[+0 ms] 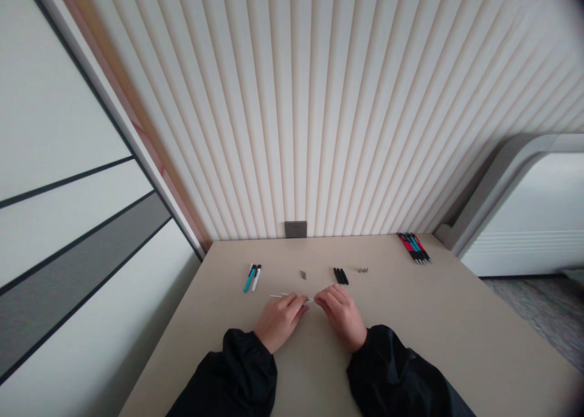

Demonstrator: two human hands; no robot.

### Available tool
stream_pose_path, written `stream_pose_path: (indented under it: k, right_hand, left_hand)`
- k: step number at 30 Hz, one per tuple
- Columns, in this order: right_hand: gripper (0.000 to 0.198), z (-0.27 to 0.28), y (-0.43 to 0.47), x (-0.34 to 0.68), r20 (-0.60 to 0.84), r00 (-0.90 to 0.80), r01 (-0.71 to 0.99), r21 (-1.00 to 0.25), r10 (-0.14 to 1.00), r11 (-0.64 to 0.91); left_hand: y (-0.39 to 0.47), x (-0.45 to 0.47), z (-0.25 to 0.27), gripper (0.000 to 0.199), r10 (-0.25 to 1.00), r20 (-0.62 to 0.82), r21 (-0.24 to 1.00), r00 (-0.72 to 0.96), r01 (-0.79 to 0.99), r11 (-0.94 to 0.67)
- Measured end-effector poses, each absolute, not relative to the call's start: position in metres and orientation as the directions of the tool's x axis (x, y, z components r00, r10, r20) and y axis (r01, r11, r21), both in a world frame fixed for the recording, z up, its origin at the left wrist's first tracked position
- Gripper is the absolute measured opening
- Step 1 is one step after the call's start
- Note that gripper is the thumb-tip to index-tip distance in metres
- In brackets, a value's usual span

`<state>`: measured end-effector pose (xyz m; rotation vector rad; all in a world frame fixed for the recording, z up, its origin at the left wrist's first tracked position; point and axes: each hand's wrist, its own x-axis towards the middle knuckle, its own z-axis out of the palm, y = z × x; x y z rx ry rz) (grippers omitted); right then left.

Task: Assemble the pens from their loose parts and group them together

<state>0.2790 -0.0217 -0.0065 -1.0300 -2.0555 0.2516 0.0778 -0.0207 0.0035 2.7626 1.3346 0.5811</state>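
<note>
Over the middle of the table, my left hand (280, 321) has its fingers closed in a pinch on a thin white pen refill (311, 301). The refill's end sticks out toward my right hand (341, 315), whose fingertips are pinched together at that end. Whatever small part may sit between the right fingertips is hidden. Behind the left fingers, thin white sticks (275, 296) that look like more refills lie partly covered. Just beyond the right hand are several black pen grips (340, 276), side by side.
Teal and white pen barrels (253, 278) lie at the left. Small metal pieces form one group (303, 275) at centre and another (362, 270) further right. Several assembled pens (414, 248) rest at the far right corner. A ribbed wall with a socket (295, 229) borders the table (410, 320).
</note>
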Motion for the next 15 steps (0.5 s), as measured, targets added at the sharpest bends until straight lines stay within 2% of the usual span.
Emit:
stream_pose_path:
  k: [8, 15]
  right_hand:
    - [0.015, -0.0108, -0.0206, 0.2745, 0.558, -0.230, 0.485, -0.645, 0.797, 0.591]
    - [0.017, -0.0134, -0.0207, 0.2744, 0.553, -0.240, 0.477, -0.648, 0.798, 0.593]
  left_hand:
    - [-0.0216, 0.0763, 0.0064, 0.021, 0.782, 0.293, 0.153, 0.550, 0.780, -0.606]
    - [-0.0224, 0.0772, 0.0056, 0.019, 0.801, 0.251, 0.158, 0.543, 0.794, -0.587]
